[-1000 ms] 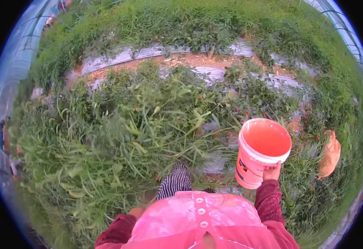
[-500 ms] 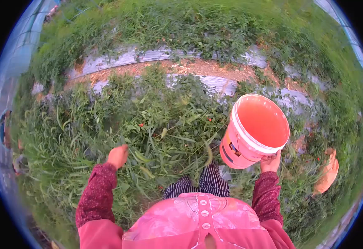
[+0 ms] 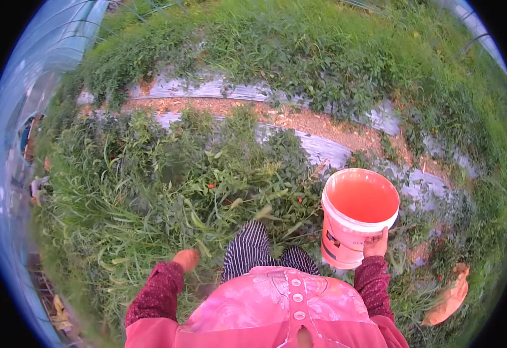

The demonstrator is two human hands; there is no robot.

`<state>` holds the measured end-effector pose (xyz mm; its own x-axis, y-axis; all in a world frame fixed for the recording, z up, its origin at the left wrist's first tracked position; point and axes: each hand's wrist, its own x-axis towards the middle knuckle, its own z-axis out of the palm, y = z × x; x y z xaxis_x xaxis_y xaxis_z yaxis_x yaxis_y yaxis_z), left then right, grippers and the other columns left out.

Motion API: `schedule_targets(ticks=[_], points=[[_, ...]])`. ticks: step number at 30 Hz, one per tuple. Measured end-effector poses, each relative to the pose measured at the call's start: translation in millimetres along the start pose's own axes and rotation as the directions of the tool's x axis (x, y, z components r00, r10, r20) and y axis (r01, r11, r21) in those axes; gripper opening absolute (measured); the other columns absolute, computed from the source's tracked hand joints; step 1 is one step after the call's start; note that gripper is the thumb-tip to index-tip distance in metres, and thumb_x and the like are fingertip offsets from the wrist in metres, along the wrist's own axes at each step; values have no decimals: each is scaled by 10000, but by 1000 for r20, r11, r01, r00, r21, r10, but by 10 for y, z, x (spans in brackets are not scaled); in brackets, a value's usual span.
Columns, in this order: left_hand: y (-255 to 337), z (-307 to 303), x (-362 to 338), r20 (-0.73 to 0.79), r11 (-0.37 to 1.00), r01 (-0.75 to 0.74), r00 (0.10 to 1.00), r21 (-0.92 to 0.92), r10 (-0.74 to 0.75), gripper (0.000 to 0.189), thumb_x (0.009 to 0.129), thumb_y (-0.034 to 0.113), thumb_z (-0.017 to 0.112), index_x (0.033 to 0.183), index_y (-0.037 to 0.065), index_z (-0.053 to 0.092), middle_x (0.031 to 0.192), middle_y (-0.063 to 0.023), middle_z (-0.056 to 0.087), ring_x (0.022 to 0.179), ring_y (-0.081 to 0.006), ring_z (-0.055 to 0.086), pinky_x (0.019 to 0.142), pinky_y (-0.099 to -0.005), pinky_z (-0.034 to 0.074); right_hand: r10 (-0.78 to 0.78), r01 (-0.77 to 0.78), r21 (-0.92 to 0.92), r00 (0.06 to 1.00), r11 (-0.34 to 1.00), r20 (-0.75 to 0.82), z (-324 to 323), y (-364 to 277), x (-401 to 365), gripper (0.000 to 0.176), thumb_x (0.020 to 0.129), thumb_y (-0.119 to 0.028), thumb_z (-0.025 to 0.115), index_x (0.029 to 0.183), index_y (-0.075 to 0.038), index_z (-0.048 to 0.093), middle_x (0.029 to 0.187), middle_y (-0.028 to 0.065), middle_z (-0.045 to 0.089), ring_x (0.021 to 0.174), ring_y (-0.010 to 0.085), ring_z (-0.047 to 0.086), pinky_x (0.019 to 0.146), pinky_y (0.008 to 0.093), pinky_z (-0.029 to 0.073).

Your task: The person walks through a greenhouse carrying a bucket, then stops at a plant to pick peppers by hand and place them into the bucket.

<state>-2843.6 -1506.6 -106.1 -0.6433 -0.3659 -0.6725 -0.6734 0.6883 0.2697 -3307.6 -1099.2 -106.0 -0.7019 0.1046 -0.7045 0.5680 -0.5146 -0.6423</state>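
Pink plastic made up the bucket [image 3: 346, 235], which hung with its pale-rimmed mouth upward in front of the person's right side, over green growth. The right hand [image 3: 375, 245] was clamped on it at the near right, fingers against the wall just below the rim; whether a handle lay under them could not be told. The left hand [image 3: 187, 260] was well apart from the bucket, low over tangled grass, its back toward the camera; whether its fingers were curled around anything, or touched the stalks, could not be told.

Between the hands stood legs in striped trousers [image 3: 247, 252], among leafy plants [image 3: 143, 151] with a red fruit [image 3: 211, 186] showing. Beyond ran silvery sheeting [image 3: 323, 149] and a strip of bare ground [image 3: 300, 119]; an orange bag [image 3: 449, 298] lay to the right.

Holding the bucket by one side of its rim probably let its weight pull it askew, so good carrying called for a firm wrist, a level mouth, and a base held clear of the stems. Thick growth around the legs seemed apt to snag, so careful footing mattered too.
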Motion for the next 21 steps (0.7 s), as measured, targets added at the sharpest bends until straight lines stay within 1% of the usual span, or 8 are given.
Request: schedule_targets(ticks=[7, 9, 10, 12, 13, 18, 19, 21], points=[[-22, 341, -75, -151, 972, 130, 975, -196, -161, 241, 767, 235, 496, 860, 51, 621, 855, -186, 623, 817, -354, 596, 731, -433, 469, 14, -16, -94, 1000, 995, -17, 498, -40, 309, 294, 823, -408, 579, 933, -142, 518, 786, -42, 495, 612, 86, 424, 495, 224, 332], [-84, 438, -47, -24, 985, 134, 990, -110, -138, 242, 758, 242, 509, 855, 54, 627, 863, -181, 627, 812, -336, 607, 724, -430, 475, 19, -18, -106, 1000, 994, 9, 719, -29, 450, 268, 823, -404, 579, 884, -149, 522, 749, -54, 494, 604, 75, 435, 464, 196, 335], [-102, 466, -55, -24, 983, 144, 989, -116, -148, 242, 758, 242, 509, 855, 54, 627, 863, -181, 627, 812, -336, 607, 724, -430, 475, 26, -24, -114, 1000, 993, 15, 839, -16, 513, 268, 823, -404, 579, 884, -149, 522, 749, -54, 494, 604, 75, 435, 464, 196, 335], [317, 122, -111, 159, 962, 205, 971, -180, -177, 236, 749, 254, 517, 821, 56, 624, 856, -177, 630, 797, -328, 614, 712, -432, 479, 0, 10, -116, 996, 993, 92, 1032, 16, 677, 299, 837, -415, 551, 946, -138, 521, 810, -43, 514, 632, 88, 445, 507, 218, 331], [286, 125, 23, 145, 961, 206, 973, -184, -181, 236, 749, 254, 517, 821, 56, 624, 856, -177, 630, 797, -328, 614, 712, -432, 479, 12, -6, -106, 998, 994, 57, 1142, 27, 760, 298, 840, -413, 547, 948, -136, 523, 808, -47, 513, 631, 84, 443, 502, 216, 327], [-146, 240, 862, 219, 956, -24, 971, -292, 92, 270, 760, 280, 492, 874, 80, 635, 929, -173, 621, 864, -325, 600, 749, -424, 468, -13, 23, -115, 996, 993, 84, 1978, 247, 1048, 285, 841, -408, 548, 954, -147, 531, 823, -61, 527, 635, 73, 452, 474, 209, 321], [-242, 220, 1139, 232, 933, 125, 972, -339, -46, 269, 756, 252, 492, 904, 77, 632, 954, -183, 613, 897, -324, 591, 763, -430, 460, -6, 14, -114, 997, 993, 71, 2231, 325, 1060, 265, 833, -402, 565, 907, -148, 542, 793, -61, 541, 618, 79, 466, 463, 212, 338], [-257, -423, 1500, 255, 952, 165, 962, -259, -97, 278, 752, 207, 486, 952, 68, 621, 961, -200, 607, 899, -349, 586, 764, -442, 459, 25, -17, -145, 998, 989, 54, 2719, 489, 1137, 241, 829, -389, 580, 854, -150, 566, 788, -59, 585, 655, 81, 522, 463, 217, 366]])
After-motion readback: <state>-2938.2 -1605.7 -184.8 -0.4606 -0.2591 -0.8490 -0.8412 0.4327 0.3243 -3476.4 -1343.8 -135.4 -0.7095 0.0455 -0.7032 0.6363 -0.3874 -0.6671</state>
